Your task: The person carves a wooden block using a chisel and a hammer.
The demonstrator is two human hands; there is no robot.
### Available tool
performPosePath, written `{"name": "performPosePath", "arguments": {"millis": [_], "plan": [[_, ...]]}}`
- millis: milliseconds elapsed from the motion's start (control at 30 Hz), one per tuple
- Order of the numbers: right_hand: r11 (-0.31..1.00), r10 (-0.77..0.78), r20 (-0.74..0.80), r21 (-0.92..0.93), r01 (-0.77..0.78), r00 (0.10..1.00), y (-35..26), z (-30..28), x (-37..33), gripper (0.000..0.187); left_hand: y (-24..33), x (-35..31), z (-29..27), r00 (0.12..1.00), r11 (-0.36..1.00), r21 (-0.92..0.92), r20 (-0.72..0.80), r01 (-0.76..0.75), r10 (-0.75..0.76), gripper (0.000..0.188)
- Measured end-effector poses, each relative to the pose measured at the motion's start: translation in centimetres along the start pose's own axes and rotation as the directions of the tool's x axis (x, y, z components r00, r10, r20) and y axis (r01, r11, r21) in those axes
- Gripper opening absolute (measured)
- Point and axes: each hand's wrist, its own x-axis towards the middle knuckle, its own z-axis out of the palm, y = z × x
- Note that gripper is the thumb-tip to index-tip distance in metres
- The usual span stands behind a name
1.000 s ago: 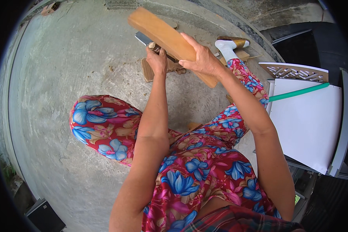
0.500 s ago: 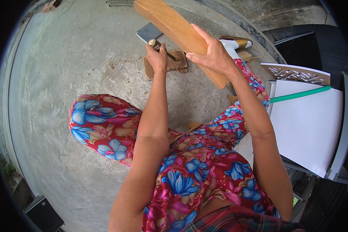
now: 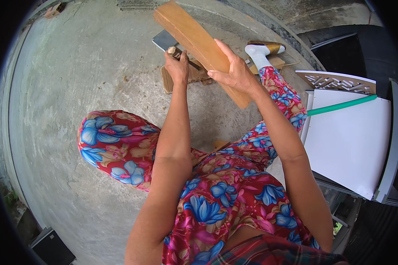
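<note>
My left hand [image 3: 178, 70] is closed around a chisel [image 3: 174, 51]. Its pale wooden butt sticks up past my fingers, and its dark shaft slants down to the right toward a brown wooden piece [image 3: 167, 81] lying on the floor. The blade's tip is hidden. In my right hand [image 3: 236, 75] is a long, thick wooden block [image 3: 192, 37], gripped near its lower end and held up in the air. The block's far end lies above and left of the chisel, and its body covers part of the wooden piece.
Beyond the wooden piece lies a dark grey flat slab [image 3: 164, 39]. My foot in a white sock [image 3: 257, 55] rests by a brown shoe-like item and a wood offcut. On the right stands a white panel [image 3: 347, 141] with a green tube [image 3: 340, 106] across it. Concrete floor [image 3: 57, 110] spreads leftward.
The wooden block and my right hand have shifted slightly down and left, the block now tilted more steeply. My left hand keeps the chisel in nearly the same place.
</note>
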Motion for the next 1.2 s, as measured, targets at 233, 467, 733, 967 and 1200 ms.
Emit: {"name": "performPosePath", "arguments": {"millis": [233,467,733,967,1200], "plan": [[0.973,0.204,0.047,-0.116,-0.198,0.978,5.4,0.0,-3.4,0.089,0.8,-0.3,0.3,0.998,0.999,0.046,0.051,-0.025,0.023,0.041],[0.902,0.394,-0.135,0.247,-0.355,0.909,9.5,-0.3,-7.9,0.087,1.0,-0.2,0.9,0.985,0.988,0.121,0.158,-0.095,0.075,0.039],[0.76,0.577,-0.058,0.405,-0.509,0.815,14.0,2.9,-12.1,0.079,3.1,-0.6,1.3,0.969,0.98,0.084,0.184,-0.18,0.163,0.036],[0.722,0.601,-0.063,0.471,-0.507,0.797,14.8,4.6,-11.1,0.079,4.6,-1.0,1.1,0.941,0.963,0.125,0.278,-0.237,0.195,0.03],[0.742,0.623,-0.105,0.394,-0.543,0.776,15.8,6.0,-10.7,0.085,4.9,-0.9,1.0,0.886,0.934,0.186,0.416,-0.305,0.206,0.033]]}}
